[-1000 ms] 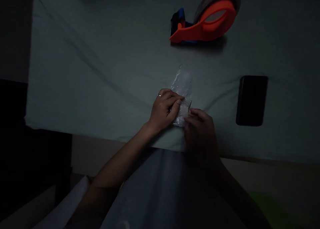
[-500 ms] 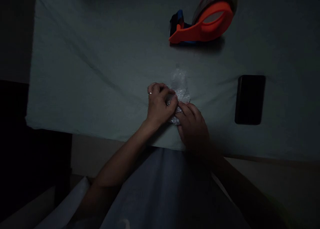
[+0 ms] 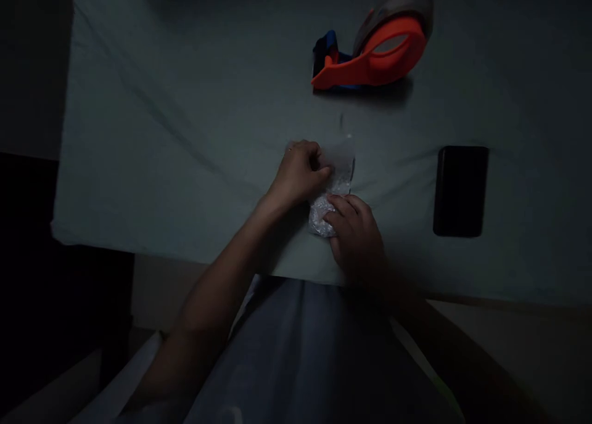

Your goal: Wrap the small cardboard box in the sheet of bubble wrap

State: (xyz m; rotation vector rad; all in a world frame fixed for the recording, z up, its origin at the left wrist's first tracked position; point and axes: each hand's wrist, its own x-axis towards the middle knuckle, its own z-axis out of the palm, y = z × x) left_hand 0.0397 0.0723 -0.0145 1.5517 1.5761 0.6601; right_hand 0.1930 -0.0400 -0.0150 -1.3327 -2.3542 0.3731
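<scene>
**Near the front edge of the cloth (image 3: 194, 183), handling clear bubble wrap (image 3: 340, 159) with both bare hands**

In dim light, looking down on pale grey-green fabric, creased diagonally at left. Directly ahead of a blue-grey garment (image 3: 296, 350), between the two hands, with wrap spread like a sheet at its far end and bunched into a small crinkled bundle nearer the body. Touching the sheet from its left side with the left hand (image 3: 300, 168), with fingers curled and thumb extended over the plastic; cannot tell whether pinching it or only resting on it. Pressing on the bundle from its right side with the right hand (image 3: 358, 227), with fingers bent and close together, tips on the plastic; cannot tell what lies beneath the palm. Beyond the wrap, apart from both hands, on view with an orange and blue tape dispenser (image 3: 370, 69) loaded with a roll. Well to the right of the right hand, on the cloth, darkened by a black rectangular object (image 3: 461, 191) with rounded corners.
</scene>
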